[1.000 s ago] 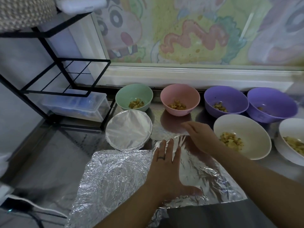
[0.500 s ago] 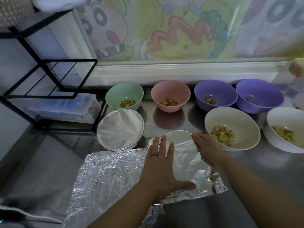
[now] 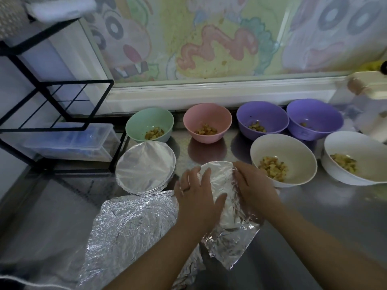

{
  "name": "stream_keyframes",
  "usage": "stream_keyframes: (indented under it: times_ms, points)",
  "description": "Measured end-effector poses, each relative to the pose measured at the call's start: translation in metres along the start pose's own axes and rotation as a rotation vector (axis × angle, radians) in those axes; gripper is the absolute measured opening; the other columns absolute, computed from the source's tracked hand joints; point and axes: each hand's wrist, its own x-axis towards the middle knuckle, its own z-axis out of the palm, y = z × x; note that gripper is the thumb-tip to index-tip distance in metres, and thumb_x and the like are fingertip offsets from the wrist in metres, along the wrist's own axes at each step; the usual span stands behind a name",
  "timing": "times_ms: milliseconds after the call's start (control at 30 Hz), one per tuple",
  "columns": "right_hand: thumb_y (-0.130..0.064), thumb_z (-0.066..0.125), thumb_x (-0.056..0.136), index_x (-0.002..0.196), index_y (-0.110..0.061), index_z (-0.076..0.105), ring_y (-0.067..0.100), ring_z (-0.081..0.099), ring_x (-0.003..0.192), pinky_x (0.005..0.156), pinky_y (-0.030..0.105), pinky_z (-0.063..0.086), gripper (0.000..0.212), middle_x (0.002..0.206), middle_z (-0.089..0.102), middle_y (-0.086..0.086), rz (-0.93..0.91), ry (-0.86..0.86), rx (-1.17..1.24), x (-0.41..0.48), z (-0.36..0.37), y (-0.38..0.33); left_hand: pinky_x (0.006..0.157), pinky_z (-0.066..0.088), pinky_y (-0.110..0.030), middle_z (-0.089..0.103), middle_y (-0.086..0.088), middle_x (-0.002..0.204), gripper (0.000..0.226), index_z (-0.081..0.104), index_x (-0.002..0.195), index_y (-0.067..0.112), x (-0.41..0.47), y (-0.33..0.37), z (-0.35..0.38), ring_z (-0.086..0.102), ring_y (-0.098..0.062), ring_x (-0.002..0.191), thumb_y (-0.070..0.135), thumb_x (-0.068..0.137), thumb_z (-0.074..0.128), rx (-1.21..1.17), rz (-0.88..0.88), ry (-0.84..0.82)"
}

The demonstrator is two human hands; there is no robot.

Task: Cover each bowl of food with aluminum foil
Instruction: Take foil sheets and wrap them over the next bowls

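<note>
Both hands have moved off the top of the foil [image 3: 217, 176] to its sides since the earlier frames, and the far flap is now down over the rim.

- Left hand [image 3: 196, 197]: grip wide, fingers nearly straight, pressing the foil at the left rim; thumb lies across the top.
- Right hand [image 3: 253, 185]: grip narrow, fingers curled over the right rim and holding the foil; fingertips hidden in the fold.
- The bowl under the foil is fully hidden. It sits mid-surface, toward the near edge. A loose flap sticks out toward the near edge.
- Covered bowl [image 3: 145, 166]: just left of it, wrapped all round.
- Back edge of the surface [image 3: 314, 216], left to right: green bowl [image 3: 149, 120], pink bowl [image 3: 207, 118], purple bowl [image 3: 262, 116], right purple bowl [image 3: 314, 116]. All are open; the last one's food is mostly behind its near wall.
- Cream bowl [image 3: 293, 151] touches the right hand. White bowl [image 3: 360, 151] is cut off by the right frame edge.
- Spare foil [image 3: 134, 222]: crumpled, near-left, partly under the left forearm.
- Rack [image 3: 56, 105] with clear box [image 3: 71, 141] at the left edge; the box's contents are unreadable.
</note>
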Motion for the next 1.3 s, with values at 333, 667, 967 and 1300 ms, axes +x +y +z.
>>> stream_keyframes:
  times_ms: [333, 667, 967, 1300]
  points:
    - [-0.021, 0.044, 0.107, 0.146, -0.024, 0.054, 0.018, 0.062, 0.116, 0.104, 0.039, 0.049, 0.04, 0.13, 0.065, -0.003, 0.328, 0.074, 0.381, -0.001, 0.02, 0.005, 0.12, 0.023, -0.044, 0.014, -0.003, 0.166, 0.075, 0.031, 0.154, 0.02, 0.018, -0.017, 0.024, 0.01, -0.023, 0.153, 0.06, 0.093, 0.013, 0.079, 0.149, -0.029]
    - [-0.023, 0.047, 0.108, 0.116, -0.017, 0.073, 0.029, 0.072, 0.089, 0.087, 0.045, 0.055, 0.028, 0.103, 0.076, 0.015, 0.569, -0.007, 1.114, -0.003, 0.022, 0.013, 0.12, 0.023, -0.046, 0.014, -0.003, 0.166, 0.074, 0.03, 0.155, 0.02, 0.018, -0.014, 0.023, 0.009, -0.024, 0.153, 0.061, 0.094, 0.014, 0.072, 0.117, -0.039]
    - [-0.029, 0.044, 0.108, 0.137, -0.019, 0.057, 0.015, 0.055, 0.116, 0.1, 0.034, 0.042, 0.033, 0.123, 0.06, -0.007, 0.233, -0.024, 0.263, 0.001, -0.004, -0.003, 0.123, 0.008, -0.05, -0.018, -0.007, 0.163, 0.086, 0.002, 0.159, 0.019, -0.006, 0.0, 0.004, -0.012, -0.032, 0.151, 0.065, 0.094, 0.035, 0.004, -0.146, -0.248]
    - [-0.038, 0.016, 0.101, 0.158, -0.01, 0.034, 0.021, 0.017, 0.156, 0.128, 0.034, 0.006, 0.066, 0.166, 0.028, 0.007, 0.102, -0.042, -0.096, -0.02, 0.029, -0.033, 0.122, 0.017, -0.049, 0.013, -0.008, 0.166, 0.075, 0.026, 0.156, 0.021, 0.025, -0.022, 0.016, 0.005, -0.028, 0.154, 0.061, 0.095, 0.008, 0.15, 0.205, -0.062]
